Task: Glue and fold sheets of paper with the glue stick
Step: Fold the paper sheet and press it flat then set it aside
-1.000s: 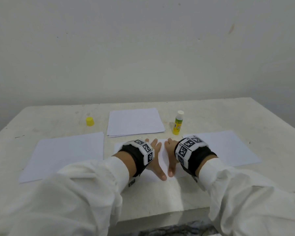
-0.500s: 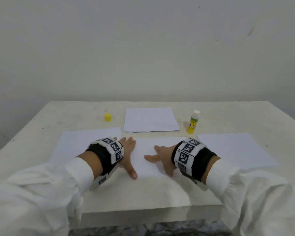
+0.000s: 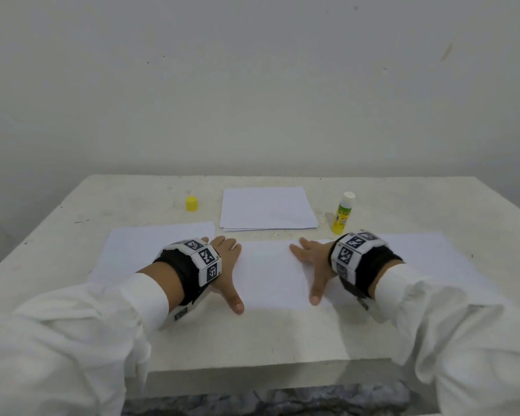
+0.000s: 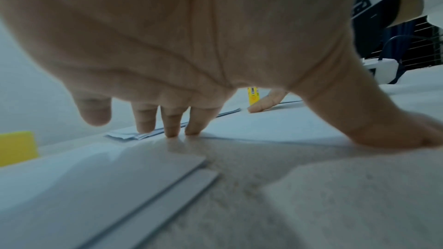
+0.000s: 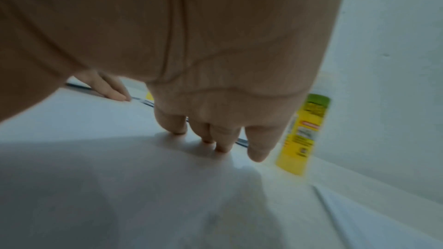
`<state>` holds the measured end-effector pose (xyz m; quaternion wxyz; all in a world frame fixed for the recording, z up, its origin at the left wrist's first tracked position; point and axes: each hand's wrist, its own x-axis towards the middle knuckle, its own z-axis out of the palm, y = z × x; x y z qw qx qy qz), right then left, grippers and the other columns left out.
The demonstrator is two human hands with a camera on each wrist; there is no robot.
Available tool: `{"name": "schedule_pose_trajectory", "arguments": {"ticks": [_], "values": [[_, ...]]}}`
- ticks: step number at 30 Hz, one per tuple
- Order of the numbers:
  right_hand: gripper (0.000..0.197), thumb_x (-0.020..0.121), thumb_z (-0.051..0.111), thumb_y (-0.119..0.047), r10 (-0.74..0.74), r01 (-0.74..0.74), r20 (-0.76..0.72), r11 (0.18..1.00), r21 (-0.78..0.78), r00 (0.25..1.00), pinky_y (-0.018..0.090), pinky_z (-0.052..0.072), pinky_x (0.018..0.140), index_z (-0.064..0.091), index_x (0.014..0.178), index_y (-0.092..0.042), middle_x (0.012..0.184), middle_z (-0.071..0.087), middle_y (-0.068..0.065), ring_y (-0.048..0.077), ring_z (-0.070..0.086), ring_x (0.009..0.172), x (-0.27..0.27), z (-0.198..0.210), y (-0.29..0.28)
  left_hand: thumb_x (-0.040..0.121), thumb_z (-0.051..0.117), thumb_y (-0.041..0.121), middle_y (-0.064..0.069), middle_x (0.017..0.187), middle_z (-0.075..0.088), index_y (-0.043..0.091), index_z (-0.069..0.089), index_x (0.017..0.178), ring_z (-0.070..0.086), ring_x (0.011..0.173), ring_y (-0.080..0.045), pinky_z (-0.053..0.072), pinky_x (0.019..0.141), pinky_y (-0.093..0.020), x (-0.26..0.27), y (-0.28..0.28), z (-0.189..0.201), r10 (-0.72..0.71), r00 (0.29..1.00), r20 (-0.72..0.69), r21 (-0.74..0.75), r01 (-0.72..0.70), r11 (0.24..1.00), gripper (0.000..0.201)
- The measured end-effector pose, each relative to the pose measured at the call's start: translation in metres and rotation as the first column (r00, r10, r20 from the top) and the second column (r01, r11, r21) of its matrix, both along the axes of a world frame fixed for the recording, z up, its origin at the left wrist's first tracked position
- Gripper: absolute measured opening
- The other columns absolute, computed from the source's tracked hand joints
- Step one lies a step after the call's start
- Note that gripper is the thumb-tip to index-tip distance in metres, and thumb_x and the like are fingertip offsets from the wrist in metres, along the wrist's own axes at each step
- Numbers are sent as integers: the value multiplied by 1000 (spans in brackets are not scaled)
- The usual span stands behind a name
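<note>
Hands were both flat on the paper here. The left hand [image 3: 227,265] pressed down at the left edge of the middle sheet [image 3: 270,271], fingers straight and spread, thumb stretched along the near edge, nothing gripped. The left wrist view showed its fingertips [image 4: 171,132] touching down right at the sheet's far edge, little finger lifted a bit. The right hand [image 3: 312,265] did the same thing at the right side of that sheet, fingers straight, thumb pointing toward the near edge, also holding nothing, just pressing. From the right wrist view the fingertips [image 5: 221,147] sat on the paper, though that shot was pretty blurry.

The glue stick [image 3: 342,213] stood upright with its cap off, white tip showing, just behind the right wrist and near the right side of the small pile of paper [image 3: 267,208] at the back. Its yellow cap [image 3: 192,203] sat by itself to the left of that pile, well apart from the stick.

Another sheet [image 3: 150,250] lay to the left, partly under the left wrist, and one more [image 3: 427,259] lay to the right under the right arm. Everything was on a pale stone-looking table [image 3: 282,334]. Both arms had white sleeves [image 3: 102,319] and black wristbands [image 3: 370,265] with checkered marker blocks.
</note>
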<state>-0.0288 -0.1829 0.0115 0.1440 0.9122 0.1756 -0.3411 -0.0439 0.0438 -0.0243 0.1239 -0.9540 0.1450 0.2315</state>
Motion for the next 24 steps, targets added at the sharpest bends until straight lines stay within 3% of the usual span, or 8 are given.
{"name": "schedule_pose_trajectory", "arguments": {"ticks": [8,11,15,17,19,20,22,24], "values": [[128,70,78,-49,-70,69,-4,996,-60,998,48,7,118,-19,149,-21,157,-21,3,26,-7,147,-5,3,-44,32,68,87,-2,148,24,13,19,144,22,137,-24,25,112,-49,0,-10,11,63,997,-37,18,-62,998,143],[127,71,78,-46,-80,81,17,995,-55,997,48,9,118,-17,150,-19,157,-20,5,27,-6,147,-6,2,-41,41,74,79,-3,140,36,13,29,138,32,130,-23,30,109,-43,-2,-15,14,105,994,-15,-68,-106,992,126],[123,71,79,-42,-87,88,39,995,-38,995,52,16,116,-11,151,-16,159,-10,8,30,1,146,-11,6,-36,54,82,62,-4,152,27,18,-2,152,24,140,-26,25,113,-43,-7,-19,17,193,980,-42,-230,-197,953,137],[123,69,81,-41,-97,98,42,995,-20,994,54,21,113,-7,151,-17,159,-2,9,32,8,145,-12,6,-36,59,86,50,-6,152,29,26,-9,151,29,139,-28,29,112,-42,-11,-20,21,260,962,-78,-353,-271,896,135],[119,68,82,-38,-109,109,40,994,7,993,54,27,110,1,151,-16,157,9,11,34,18,142,-15,5,-35,67,85,31,-9,139,44,32,-4,151,47,124,-29,42,100,-35,-15,-19,25,355,923,-149,-503,-380,776,123],[115,68,83,-36,-115,114,38,993,22,993,54,31,108,7,150,-15,154,16,12,34,24,139,-17,5,-35,71,83,20,-9,120,56,32,6,152,59,104,-27,49,84,-30,-17,-18,26,408,890,-205,-584,-446,679,112],[106,69,82,-35,-123,121,39,992,43,992,51,34,106,14,148,-15,149,25,12,34,32,134,-21,5,-36,78,74,2,-4,77,57,27,39,144,58,62,-18,49,57,-22,-23,-15,29,460,837,-296,-666,-526,529,79],[97,75,78,-35,-150,145,57,986,84,987,47,32,108,18,149,-16,150,23,14,34,32,135,-25,6,-39,82,69,-2,1,68,55,20,62,125,54,53,-11,48,54,-17,-30,-13,31,458,845,-277,-667,-512,541,50]]}}
